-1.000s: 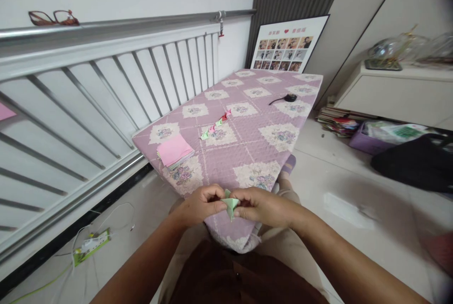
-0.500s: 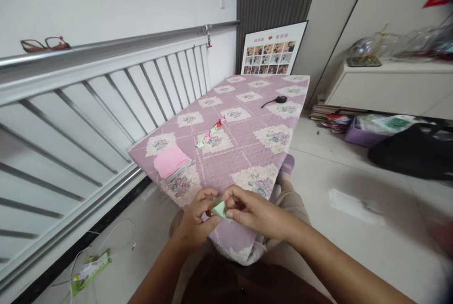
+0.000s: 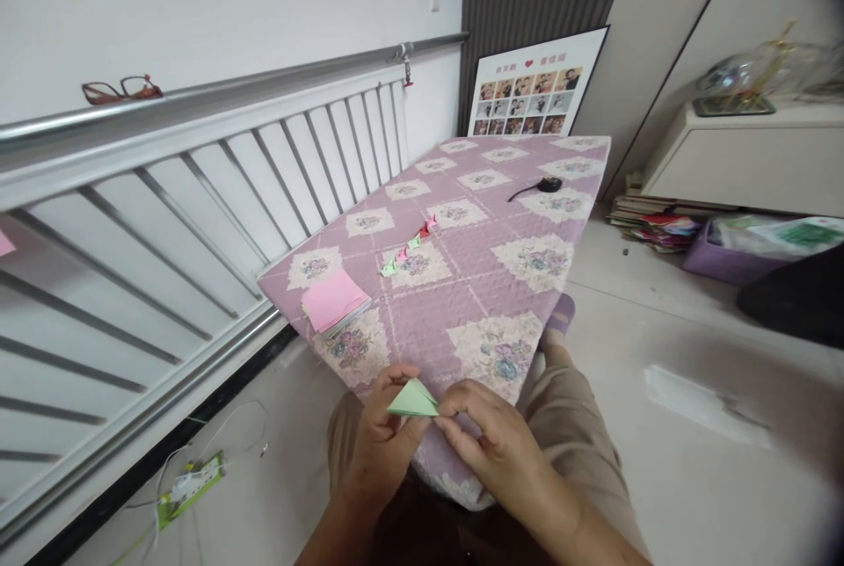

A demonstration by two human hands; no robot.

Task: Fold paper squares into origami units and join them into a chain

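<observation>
Between my hands is a light green piece of folded paper (image 3: 414,400), now a triangle with a layered right corner. My left hand (image 3: 389,434) grips it from the left, with the thumb below and the fingers behind. At its right corner, my right hand (image 3: 481,430) pinches it between thumb and fingertips. Just beyond, on the purple floral tablecloth (image 3: 471,302), lies a stack of square paper (image 3: 335,301) with a pink sheet on top. Farther up runs a slanting row of small folded paper pieces (image 3: 414,242) in green, pink and red.
A black object with a thin tail (image 3: 549,185) lies toward the table's far right. A white railing (image 3: 316,170) borders the left side, with glasses (image 3: 122,90) on its ledge. A power strip (image 3: 192,487) and cords are on the floor at lower left.
The green paper has turned and shows a wider, flatter triangle. My right hand has shifted to its right corner. The whole view has swung slightly left.
</observation>
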